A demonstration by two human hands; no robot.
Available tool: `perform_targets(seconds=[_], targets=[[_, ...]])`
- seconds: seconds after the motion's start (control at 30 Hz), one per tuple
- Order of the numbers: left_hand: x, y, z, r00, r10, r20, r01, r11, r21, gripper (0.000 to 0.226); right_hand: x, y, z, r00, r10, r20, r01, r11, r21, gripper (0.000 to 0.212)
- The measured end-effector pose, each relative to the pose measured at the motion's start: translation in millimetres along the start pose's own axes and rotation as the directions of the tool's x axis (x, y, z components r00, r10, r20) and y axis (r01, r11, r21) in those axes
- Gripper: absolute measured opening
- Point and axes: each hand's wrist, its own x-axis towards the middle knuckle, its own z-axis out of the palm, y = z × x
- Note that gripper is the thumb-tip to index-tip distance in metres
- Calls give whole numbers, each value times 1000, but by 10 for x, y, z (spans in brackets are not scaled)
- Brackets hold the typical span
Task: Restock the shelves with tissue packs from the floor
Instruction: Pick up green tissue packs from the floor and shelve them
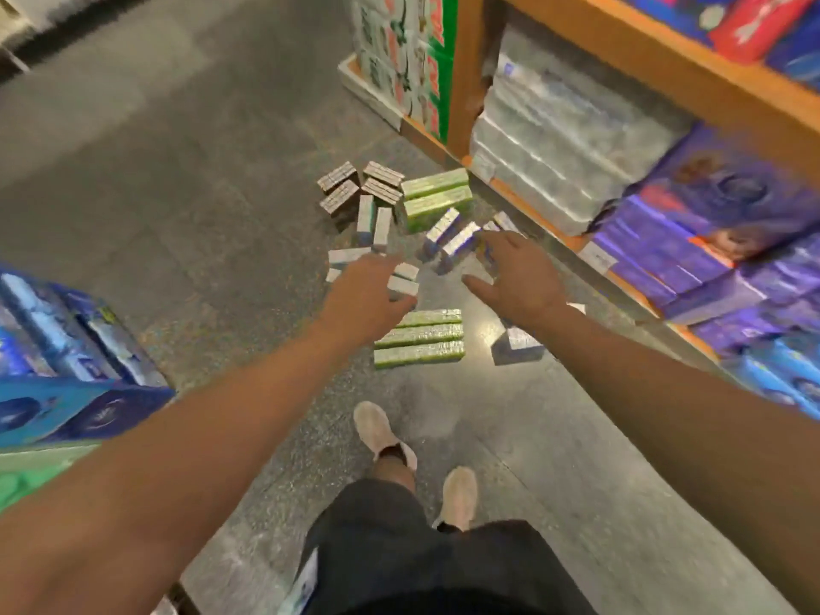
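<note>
Reaching forward, head view: left hand [368, 288] and right hand [517, 277], fingers spread, holding nothing, above tissue packs [419, 337] scattered on the grey floor [186, 206]. Wooden shelves [656, 66] stocked at right; purple packs [692, 241] on bottom tier.

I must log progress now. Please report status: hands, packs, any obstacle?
Left hand open, right hand open, both reaching down, nothing held. Tissue packs scattered on floor, none picked. No obstacle between hands and packs.
</note>
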Motion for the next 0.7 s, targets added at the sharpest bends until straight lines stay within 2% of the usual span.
perform_targets(seconds=[0.23,0.43,0.6,0.7], targets=[[757,-579,1079,987,-59,147,58,998,7,64,316,513,1210,981,132,141,-134,991,2,64],[1317,-1337,2606,966,-64,250,66,998,0,60,705,1101,2730,926,228,301,-215,974,-75,64],[1669,-1948,4084,931,-70,357,48,996,71,56,885,1683,4126,886,241,395,-206,970,-132,66],[1815,-2290,4884,924,-110,367,85,993,86,62,944,2032,4896,869,198,454,-133,976,-171,63]])
